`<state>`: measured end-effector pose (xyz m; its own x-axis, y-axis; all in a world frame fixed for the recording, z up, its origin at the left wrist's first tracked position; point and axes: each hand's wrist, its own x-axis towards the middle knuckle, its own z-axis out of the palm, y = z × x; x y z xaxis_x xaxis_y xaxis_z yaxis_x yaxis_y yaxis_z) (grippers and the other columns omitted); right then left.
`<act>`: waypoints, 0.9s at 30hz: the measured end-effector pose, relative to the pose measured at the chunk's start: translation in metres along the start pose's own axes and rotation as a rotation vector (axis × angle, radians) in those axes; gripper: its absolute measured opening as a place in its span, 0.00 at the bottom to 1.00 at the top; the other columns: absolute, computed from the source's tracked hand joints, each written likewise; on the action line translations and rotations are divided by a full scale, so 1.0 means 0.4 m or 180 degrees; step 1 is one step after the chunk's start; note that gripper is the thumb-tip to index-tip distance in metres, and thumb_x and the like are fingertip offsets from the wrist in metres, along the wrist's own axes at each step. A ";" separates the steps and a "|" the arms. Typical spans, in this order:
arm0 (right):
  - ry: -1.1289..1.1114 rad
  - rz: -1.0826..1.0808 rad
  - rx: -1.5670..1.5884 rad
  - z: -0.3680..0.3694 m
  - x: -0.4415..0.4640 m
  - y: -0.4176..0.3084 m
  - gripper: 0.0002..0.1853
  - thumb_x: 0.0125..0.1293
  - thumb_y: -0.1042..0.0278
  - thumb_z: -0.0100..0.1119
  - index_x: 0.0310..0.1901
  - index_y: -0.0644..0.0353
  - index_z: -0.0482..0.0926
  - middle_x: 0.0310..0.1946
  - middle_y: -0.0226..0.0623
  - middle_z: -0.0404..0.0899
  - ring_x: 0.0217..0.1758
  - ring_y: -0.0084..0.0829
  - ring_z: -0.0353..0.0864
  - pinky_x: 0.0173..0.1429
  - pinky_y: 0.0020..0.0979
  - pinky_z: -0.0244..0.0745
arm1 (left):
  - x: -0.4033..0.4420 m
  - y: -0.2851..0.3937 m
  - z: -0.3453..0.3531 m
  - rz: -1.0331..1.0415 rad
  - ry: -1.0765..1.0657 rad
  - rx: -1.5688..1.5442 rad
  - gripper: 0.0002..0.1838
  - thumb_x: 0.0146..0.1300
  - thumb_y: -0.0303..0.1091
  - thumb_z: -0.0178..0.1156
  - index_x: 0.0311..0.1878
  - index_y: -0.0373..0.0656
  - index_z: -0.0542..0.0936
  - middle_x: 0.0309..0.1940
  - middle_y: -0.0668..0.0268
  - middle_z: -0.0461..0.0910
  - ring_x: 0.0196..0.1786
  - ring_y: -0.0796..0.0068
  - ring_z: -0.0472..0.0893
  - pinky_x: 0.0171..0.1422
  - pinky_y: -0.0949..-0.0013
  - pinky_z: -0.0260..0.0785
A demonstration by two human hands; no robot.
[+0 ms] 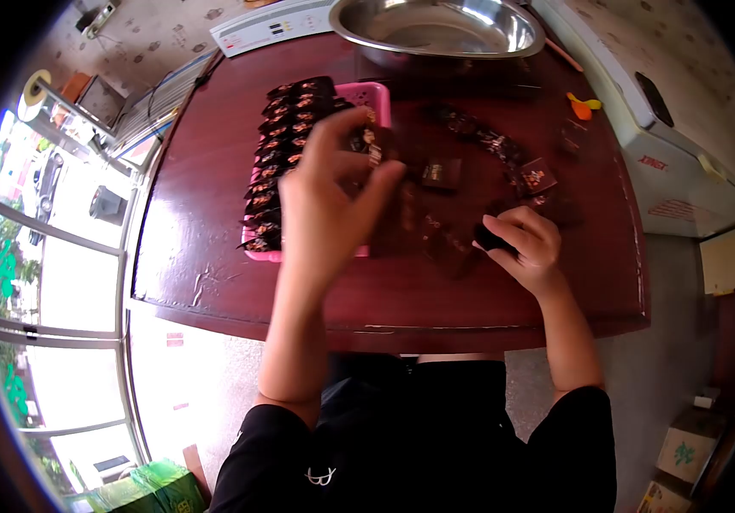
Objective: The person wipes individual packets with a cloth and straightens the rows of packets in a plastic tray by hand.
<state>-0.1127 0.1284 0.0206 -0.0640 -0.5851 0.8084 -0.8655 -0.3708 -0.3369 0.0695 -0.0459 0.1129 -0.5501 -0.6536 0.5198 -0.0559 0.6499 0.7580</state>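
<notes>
My left hand (324, 192) is raised over the right side of a pink basket (378, 92). Its thumb and fingers curve round a dark packet (373, 147) with orange-tan print. Rows of similar black packets (290, 128) fill the basket. Near the table's front, my right hand (528, 244) is closed, pinching a small black thing (494, 238) whose kind I cannot make out. A dark square packet (442, 173) lies between the hands, and another square packet (539, 176) with colored print lies beyond the right hand.
A curved line of dark packets (487, 139) lies on the red-brown table (359, 299). At the back stand a large steel bowl (436, 30) and a white appliance (273, 30). Yellow and orange balloons (584, 107) lie at the right, beside a white cabinet-like unit (675, 162).
</notes>
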 end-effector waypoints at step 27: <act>-0.0015 0.0153 -0.0049 0.007 0.007 0.005 0.33 0.40 0.86 0.75 0.54 0.56 0.84 0.32 0.30 0.76 0.31 0.24 0.78 0.29 0.24 0.77 | 0.005 -0.146 -0.067 0.0845 -0.1661 0.2773 0.27 0.44 0.47 0.73 0.48 0.46 0.84 0.61 0.63 0.76 0.71 0.52 0.65 0.74 0.51 0.58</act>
<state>-0.1132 0.1242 0.0208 -0.1034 -0.6052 0.7893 -0.8690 -0.3311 -0.3677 0.0940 -0.0958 0.0801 -0.9119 -0.3354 0.2365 -0.3472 0.9378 -0.0089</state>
